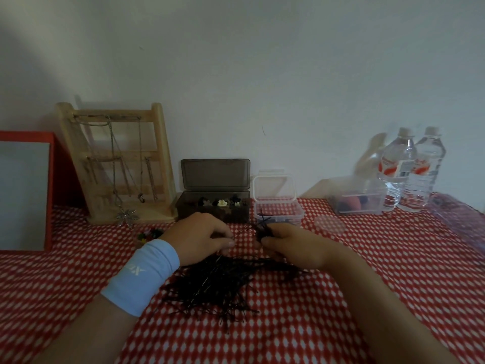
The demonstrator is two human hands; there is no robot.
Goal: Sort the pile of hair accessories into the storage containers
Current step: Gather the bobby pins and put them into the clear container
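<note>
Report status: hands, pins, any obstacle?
Right hand grips pin bunch by open clear box. Left hand at pile, grip unclear. Nothing in the way.

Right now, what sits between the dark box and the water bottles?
In the head view, two clear containers: a small open tub holding a few black pins beside the dark box, then a blurred bin by the bottles.

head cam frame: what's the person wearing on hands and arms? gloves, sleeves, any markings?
No gloves: the left hand and right hand are both bare. A light blue fabric wristband with a white printed logo wraps the left wrist. Nothing worn on the right side: no sleeve, band or watch in view.
</note>
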